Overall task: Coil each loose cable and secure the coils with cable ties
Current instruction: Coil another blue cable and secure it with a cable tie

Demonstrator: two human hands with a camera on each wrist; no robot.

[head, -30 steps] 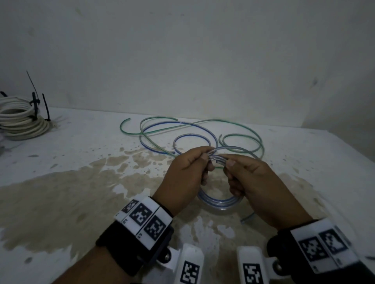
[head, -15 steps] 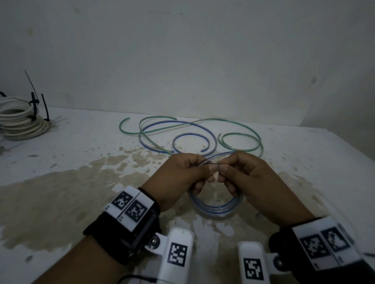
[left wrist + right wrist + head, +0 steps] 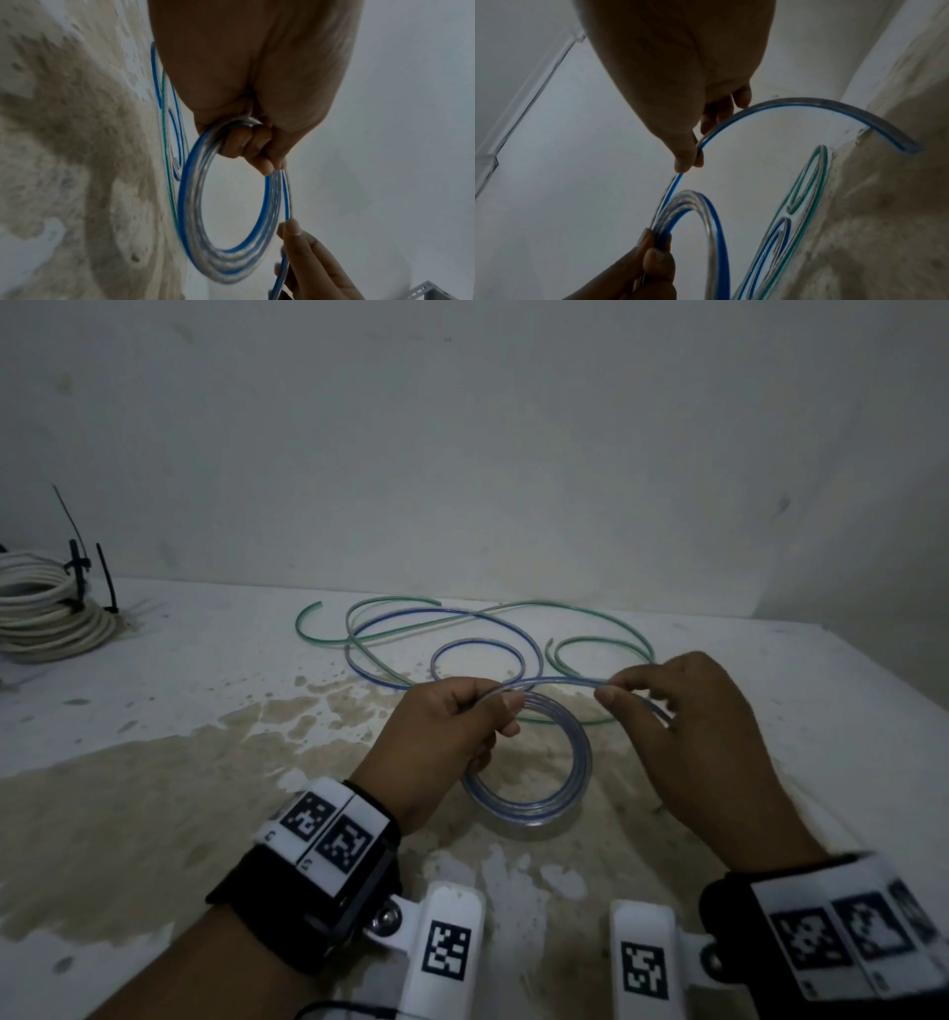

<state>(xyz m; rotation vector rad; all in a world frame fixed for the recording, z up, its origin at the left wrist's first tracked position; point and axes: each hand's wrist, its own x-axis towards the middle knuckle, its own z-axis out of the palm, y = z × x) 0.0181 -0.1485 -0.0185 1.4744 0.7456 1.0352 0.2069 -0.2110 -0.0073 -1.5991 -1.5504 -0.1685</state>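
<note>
Since a moment ago the right hand (image 3: 688, 711) slid right along the blue cable (image 3: 560, 681), fingers pinching it, while the left hand (image 3: 452, 726) fingers clamp the coil (image 3: 529, 809) beside it.

My worktop (image 3: 770, 690) is white with a broad tan stain spreading from nine o'clock to the near middle. Toward twelve o'clock I see loose blue-striped cable (image 3: 482, 629) and green-striped cable (image 3: 606, 640) lying tangled together on it. At ten o'clock sits a white cable coil (image 3: 46, 618), bound with black cable ties (image 3: 77, 562).
</note>
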